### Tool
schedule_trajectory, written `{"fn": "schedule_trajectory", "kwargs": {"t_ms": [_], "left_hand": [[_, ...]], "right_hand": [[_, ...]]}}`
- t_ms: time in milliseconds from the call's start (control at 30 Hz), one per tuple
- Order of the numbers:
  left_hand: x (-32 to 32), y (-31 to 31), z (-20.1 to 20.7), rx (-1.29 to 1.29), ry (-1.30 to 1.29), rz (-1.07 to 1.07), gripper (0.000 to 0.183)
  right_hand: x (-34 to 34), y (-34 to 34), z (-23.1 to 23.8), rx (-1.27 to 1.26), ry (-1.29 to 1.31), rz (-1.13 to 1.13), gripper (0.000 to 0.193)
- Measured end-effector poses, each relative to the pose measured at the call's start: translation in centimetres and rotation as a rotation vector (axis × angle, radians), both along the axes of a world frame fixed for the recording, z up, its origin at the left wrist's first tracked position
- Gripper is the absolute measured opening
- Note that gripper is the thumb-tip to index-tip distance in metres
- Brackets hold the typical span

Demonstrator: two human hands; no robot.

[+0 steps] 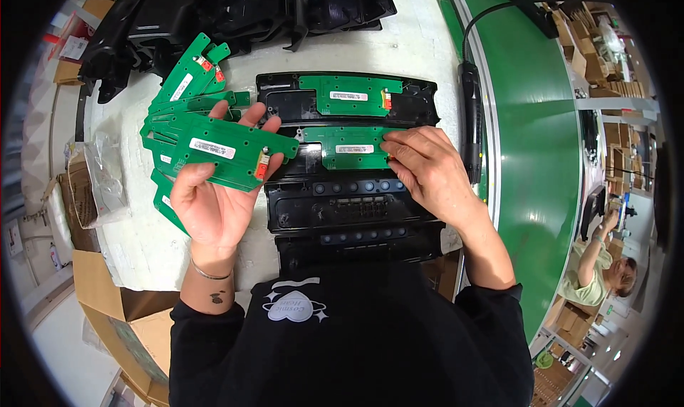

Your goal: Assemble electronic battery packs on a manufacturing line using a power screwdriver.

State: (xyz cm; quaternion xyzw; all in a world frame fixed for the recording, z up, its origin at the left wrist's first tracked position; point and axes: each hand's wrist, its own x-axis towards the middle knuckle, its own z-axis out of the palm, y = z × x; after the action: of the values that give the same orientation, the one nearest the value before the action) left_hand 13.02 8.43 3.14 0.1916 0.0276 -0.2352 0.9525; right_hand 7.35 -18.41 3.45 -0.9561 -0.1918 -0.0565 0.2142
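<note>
Gripping a loose board (235,161) in the left hand (221,211), held over the fanned pile (182,86) of spares, with the grip of the right hand (434,172) pinched on the right end of the second board (342,148), lying in the second housing (303,169). Counting the far board (349,106) already laid in the far housing (420,104), with none visible in the two nearer housings (296,211). Judging this row about half filled. Finding little room beside the black tool (470,122), but bare tabletop (420,51) beyond the far housing, short of the black parts (249,15).
</note>
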Motion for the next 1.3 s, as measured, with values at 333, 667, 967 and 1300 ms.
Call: {"fn": "schedule_trajectory", "kwargs": {"t_ms": [333, 667, 967, 1300], "left_hand": [[-2.9, -4.5, 1.0, 0.175, -0.11, -0.13, 0.07], [-4.6, -4.3, 1.8, 0.148, -0.214, -0.203, 0.078], [-4.0, -1.7, 2.1, 0.21, -0.112, -0.098, 0.074], [-6.0, 2.0, -0.5, 0.123, 0.047, 0.055, 0.061]], "right_hand": [[-0.8, 6.5, 3.7, 0.321, -0.053, -0.043, 0.048], [-2.3, 7.1, 3.1, 0.536, -0.036, -0.038, 0.038], [-5.2, 1.3, 4.3, 0.183, -0.109, -0.191, 0.037], [-5.4, 2.3, 2.0, 0.017, 0.111, 0.053, 0.034]]}}
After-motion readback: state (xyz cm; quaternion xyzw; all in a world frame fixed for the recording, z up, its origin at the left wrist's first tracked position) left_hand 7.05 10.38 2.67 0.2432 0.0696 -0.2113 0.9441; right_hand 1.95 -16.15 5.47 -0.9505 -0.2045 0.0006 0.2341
